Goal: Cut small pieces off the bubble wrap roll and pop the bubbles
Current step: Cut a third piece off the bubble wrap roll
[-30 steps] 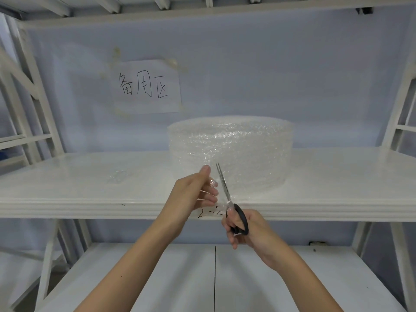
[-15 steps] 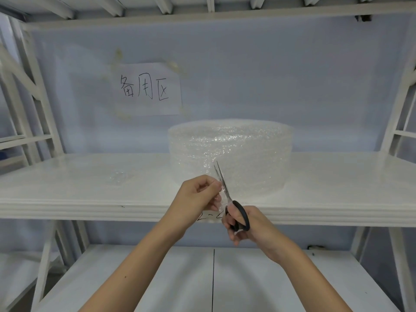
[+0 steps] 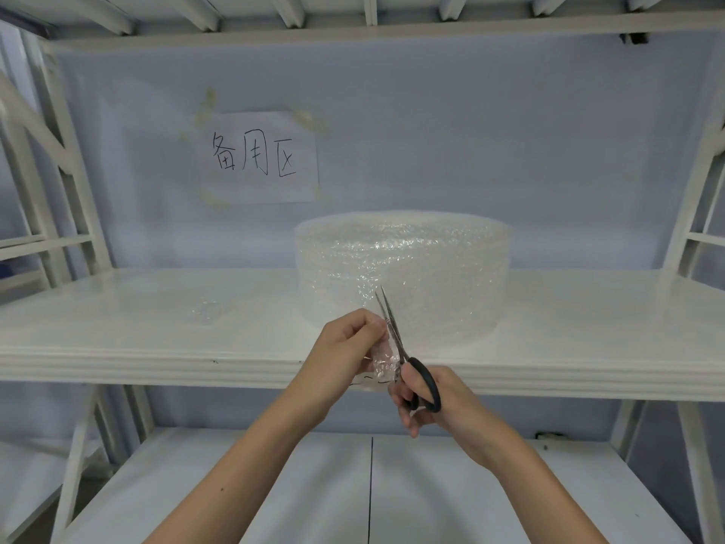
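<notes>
The left hand is curling its fingers and thumb, pinching a small bubble wrap piece that is hanging just beside the blades. The right hand is gripping the black handles of the scissors, fingers through the loops; the blades are pointing up and nearly closed, touching the piece's right edge. Both forearms are reaching up from below, in front of the white shelf. The bubble wrap roll is standing on that shelf, directly behind the hands.
</notes>
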A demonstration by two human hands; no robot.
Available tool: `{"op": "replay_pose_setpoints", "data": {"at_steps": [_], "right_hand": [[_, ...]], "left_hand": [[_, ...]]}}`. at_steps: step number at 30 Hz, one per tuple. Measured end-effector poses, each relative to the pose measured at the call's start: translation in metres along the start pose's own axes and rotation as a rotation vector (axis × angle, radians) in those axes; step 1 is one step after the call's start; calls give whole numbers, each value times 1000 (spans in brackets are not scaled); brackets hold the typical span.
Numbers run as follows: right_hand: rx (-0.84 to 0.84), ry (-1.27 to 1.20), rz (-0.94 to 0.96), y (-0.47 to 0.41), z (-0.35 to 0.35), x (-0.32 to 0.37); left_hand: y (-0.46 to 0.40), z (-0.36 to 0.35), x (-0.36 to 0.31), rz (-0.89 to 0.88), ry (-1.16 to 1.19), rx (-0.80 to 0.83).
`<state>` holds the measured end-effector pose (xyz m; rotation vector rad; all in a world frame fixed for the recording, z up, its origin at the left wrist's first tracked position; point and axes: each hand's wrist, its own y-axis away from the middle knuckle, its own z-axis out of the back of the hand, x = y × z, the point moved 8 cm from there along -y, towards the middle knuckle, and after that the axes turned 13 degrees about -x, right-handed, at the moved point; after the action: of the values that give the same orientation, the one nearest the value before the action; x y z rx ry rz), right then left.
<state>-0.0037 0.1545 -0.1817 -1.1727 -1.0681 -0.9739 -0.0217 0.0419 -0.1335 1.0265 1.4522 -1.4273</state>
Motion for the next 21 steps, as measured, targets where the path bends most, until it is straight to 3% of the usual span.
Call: {"op": "replay_pose_setpoints", "data": {"at_steps": [8,21], "right_hand": [[-4,30,9,-9,-3,4],[-48,73,29,-17,-2,10]], "left_hand": [[1,2,-5,-54,-6,-34],[4,-2,2,-89,-33,60]]}}
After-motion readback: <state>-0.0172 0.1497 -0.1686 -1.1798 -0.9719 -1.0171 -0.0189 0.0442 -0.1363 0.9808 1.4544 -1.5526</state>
